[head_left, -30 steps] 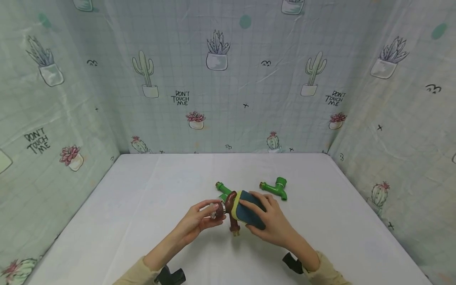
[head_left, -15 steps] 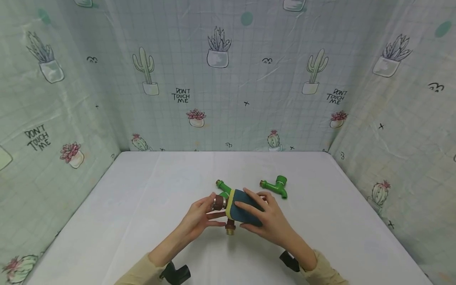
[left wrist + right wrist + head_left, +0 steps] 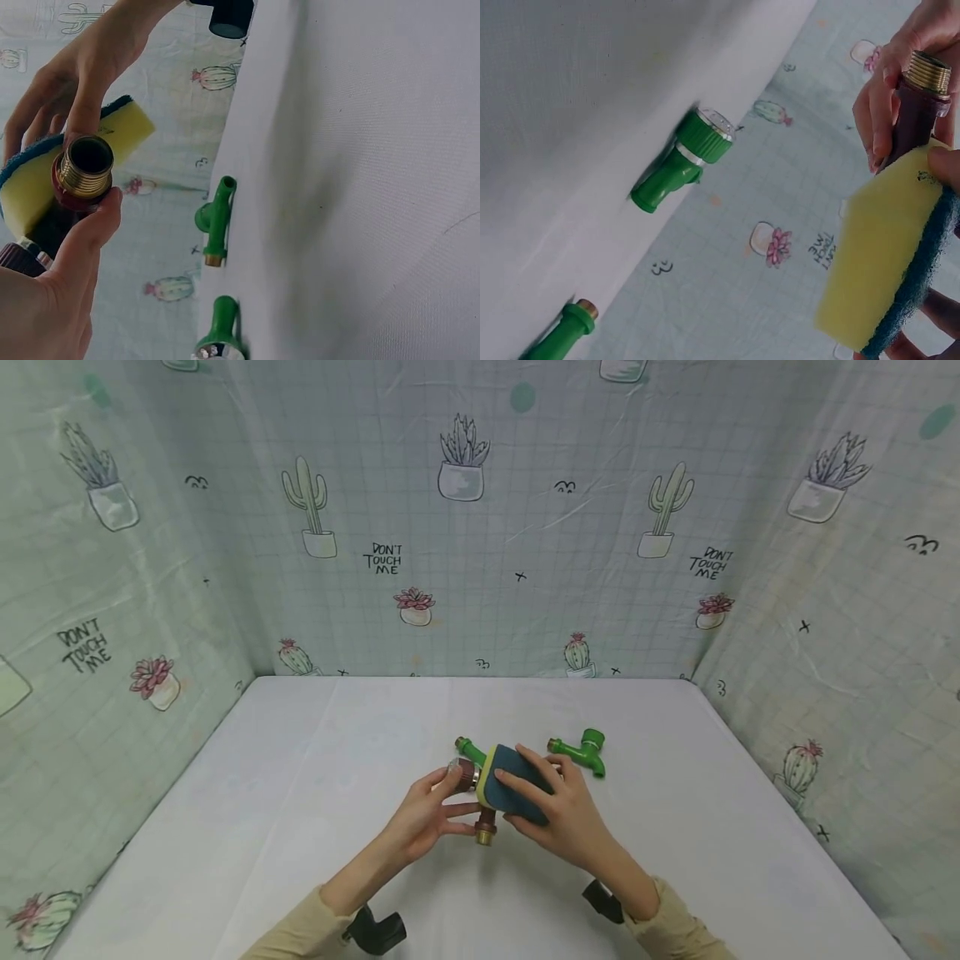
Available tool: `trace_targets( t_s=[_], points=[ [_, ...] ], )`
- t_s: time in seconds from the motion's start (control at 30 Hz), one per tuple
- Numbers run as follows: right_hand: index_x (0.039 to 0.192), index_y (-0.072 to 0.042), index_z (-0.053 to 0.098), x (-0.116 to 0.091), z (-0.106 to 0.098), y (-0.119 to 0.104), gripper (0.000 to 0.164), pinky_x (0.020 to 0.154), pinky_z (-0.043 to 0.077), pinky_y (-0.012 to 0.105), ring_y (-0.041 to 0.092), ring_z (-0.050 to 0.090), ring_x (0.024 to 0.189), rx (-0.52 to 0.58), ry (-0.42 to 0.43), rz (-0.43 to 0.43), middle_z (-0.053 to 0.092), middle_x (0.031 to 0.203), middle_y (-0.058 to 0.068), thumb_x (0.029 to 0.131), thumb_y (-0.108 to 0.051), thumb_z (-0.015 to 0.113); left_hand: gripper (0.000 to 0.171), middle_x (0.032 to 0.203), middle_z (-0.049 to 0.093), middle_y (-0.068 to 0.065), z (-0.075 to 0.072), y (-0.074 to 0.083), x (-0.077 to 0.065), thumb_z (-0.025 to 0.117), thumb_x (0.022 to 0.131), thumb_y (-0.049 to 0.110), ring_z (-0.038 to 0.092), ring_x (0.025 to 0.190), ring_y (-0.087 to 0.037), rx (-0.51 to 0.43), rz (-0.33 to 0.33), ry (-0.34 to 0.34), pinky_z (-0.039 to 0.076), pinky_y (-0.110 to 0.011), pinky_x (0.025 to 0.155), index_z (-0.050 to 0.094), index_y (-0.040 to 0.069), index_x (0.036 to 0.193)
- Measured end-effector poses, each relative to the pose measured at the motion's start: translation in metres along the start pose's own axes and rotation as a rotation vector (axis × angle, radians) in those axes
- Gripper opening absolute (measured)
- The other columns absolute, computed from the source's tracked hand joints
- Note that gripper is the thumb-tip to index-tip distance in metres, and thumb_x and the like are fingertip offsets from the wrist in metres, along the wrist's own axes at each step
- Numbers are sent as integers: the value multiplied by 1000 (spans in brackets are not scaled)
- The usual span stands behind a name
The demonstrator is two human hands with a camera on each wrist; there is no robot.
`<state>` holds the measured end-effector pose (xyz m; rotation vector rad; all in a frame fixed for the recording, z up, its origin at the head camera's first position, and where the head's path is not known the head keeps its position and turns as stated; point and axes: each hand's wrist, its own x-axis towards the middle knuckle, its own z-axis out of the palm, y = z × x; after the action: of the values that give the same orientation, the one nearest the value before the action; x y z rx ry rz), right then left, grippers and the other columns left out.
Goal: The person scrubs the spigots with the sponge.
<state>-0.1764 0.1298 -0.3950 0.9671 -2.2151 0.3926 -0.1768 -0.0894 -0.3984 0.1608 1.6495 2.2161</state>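
My left hand (image 3: pixel 423 818) holds a brown tap above the table, thumb at its ribbed knob (image 3: pixel 466 774) and lower fingers extended near the pipe. The tap's brass threaded end (image 3: pixel 484 837) points toward me; in the left wrist view, the open thread (image 3: pixel 88 161) faces the camera. My right hand (image 3: pixel 566 818) grips a sponge (image 3: pixel 513 785) with a blue-green scouring side, fingers spread over that side. Its yellow side (image 3: pixel 885 232) lies against the tap, and most of the tap's body is hidden behind it in the head view.
One green tap (image 3: pixel 585 753) lies on the white table (image 3: pixel 337 760) at the back right. A second green tap (image 3: pixel 468 748) lies behind the hands, partly covered by the sponge. Patterned cloth (image 3: pixel 517 527) walls off the back and sides. Black devices (image 3: pixel 378 932) sit at the wrists.
The sponge has shifted left over the tap's body, hiding more of it. The left fingers have loosened from around the knob and spread toward the pipe. The green taps stay where they were.
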Motion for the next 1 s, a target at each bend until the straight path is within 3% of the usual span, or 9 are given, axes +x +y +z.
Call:
trace_targets(
  t_s=[0.3,0.57,0.77,0.9,1.0],
  points=[
    [123,-30,53,8,-4,14,63,76,47,46,30,43,99,-43,53,88,47,122,17,65,-32,78,61,121,48,-16,0,-3,3,46,90,43,59,102,-35,10,-24,18,51,-48,75,36,-2,129],
    [122,-28,54,8,-3,13,64,74,44,48,31,43,94,-79,69,60,48,117,18,63,-34,79,44,107,55,-9,3,-1,5,51,88,40,63,94,-31,21,-14,94,53,-46,72,46,3,110],
    [123,-30,52,6,-2,7,61,76,43,45,28,41,97,-56,30,80,47,121,15,67,-34,76,46,103,57,-6,2,0,7,53,88,36,64,93,-30,23,-8,84,53,-46,72,45,3,118],
    [125,-31,51,1,2,-3,63,74,43,43,26,41,97,-5,2,31,46,123,13,67,-37,75,50,102,56,-7,2,0,7,52,89,36,65,88,-25,24,-12,78,54,-44,72,41,0,122],
    [127,-32,49,-2,4,-11,64,74,42,42,24,40,98,21,-25,-8,45,125,12,68,-40,74,54,112,53,-14,2,1,8,51,89,36,65,84,-21,31,-3,83,54,-42,71,37,0,127]
  ],
)
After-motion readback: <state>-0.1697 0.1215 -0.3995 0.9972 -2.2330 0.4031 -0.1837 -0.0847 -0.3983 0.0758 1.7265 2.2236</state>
